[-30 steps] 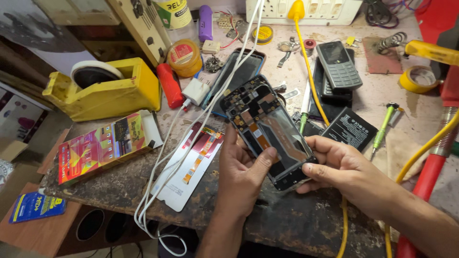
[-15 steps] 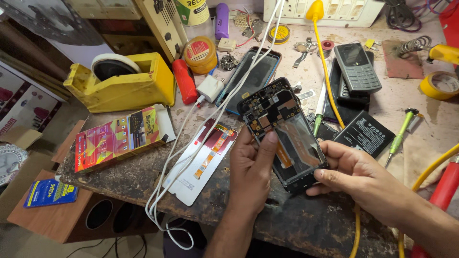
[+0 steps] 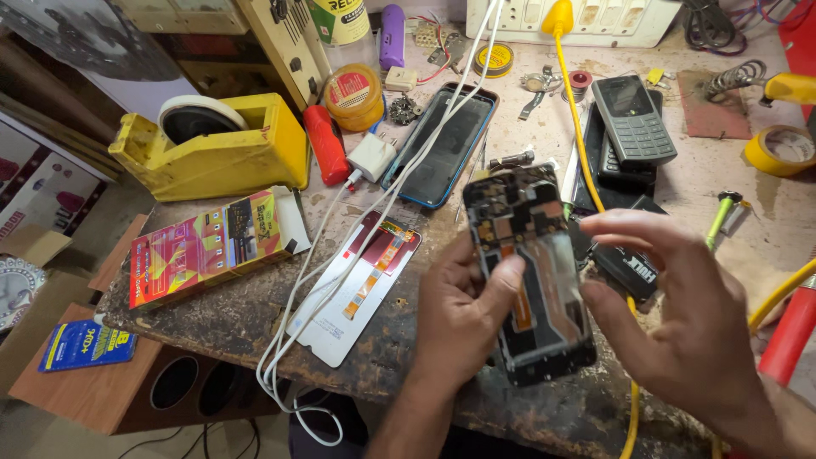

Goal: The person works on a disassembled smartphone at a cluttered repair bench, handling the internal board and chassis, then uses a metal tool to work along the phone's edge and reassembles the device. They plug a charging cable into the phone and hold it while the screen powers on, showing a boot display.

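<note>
At the workbench's far left sits a yellow tape dispenser (image 3: 212, 144), then a red-and-yellow printed box (image 3: 208, 246), white cables (image 3: 340, 272) running down over a flat white-backed phone part (image 3: 357, 285), and a blue-cased phone (image 3: 442, 144) lying face up.

Left hand (image 3: 463, 319) holds the opened smartphone (image 3: 531, 272), back cover off and circuit board exposed, lifted off the workbench (image 3: 238, 314) and tilted toward the camera; fingers are curled behind it and the thumb is pressed on its left edge, so clamped on the phone. Right hand (image 3: 680, 323) hovers just beside the phone's right side, fingers apart and slightly bent, not clearly touching it. Right of that: keypad phone (image 3: 633, 119), yellow wire (image 3: 578, 110), green-handled screwdriver (image 3: 721, 217), yellow tape roll (image 3: 782, 149).

Risks, judged: the one-hand grip is on the edge only, so the phone could slip and drop onto the cluttered bench; the thumb lies close to the bare board and orange flex strip, so pressure could bend or tear it; the yellow wire running under the hands could snag.

Versus half a second ago: the phone is raised higher and turned more upright, and the right hand has let go of its lower right edge and opened.
</note>
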The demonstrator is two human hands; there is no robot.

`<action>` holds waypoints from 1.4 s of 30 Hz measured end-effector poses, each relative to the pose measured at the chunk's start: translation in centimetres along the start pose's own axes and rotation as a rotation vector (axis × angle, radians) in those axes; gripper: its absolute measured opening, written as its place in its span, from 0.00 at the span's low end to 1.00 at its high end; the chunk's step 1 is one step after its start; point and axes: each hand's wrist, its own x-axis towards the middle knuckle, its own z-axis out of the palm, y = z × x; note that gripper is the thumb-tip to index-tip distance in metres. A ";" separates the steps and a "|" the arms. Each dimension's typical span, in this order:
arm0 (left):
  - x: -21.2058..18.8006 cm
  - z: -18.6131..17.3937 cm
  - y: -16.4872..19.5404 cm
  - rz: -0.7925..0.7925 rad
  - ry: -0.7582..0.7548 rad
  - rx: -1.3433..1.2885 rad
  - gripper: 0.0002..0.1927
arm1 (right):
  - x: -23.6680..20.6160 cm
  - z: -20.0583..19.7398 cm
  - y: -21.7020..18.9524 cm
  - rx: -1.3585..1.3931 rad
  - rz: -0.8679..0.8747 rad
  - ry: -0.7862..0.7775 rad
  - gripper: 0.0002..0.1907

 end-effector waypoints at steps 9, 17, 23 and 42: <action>-0.6 1.2 0.7 -0.037 -0.001 0.275 0.15 | -0.2 1.2 -1.2 0.034 -0.080 -0.024 0.22; -0.4 1.1 0.8 -0.044 -0.010 0.204 0.15 | -0.4 1.1 -0.5 -0.009 -0.076 -0.071 0.19; -0.2 1.1 1.1 -0.009 -0.015 0.221 0.16 | 0.0 1.1 -0.9 -0.020 -0.126 -0.117 0.21; -0.4 0.4 0.9 -0.025 0.042 0.323 0.14 | 0.7 0.8 -2.2 -0.218 -0.333 -0.156 0.22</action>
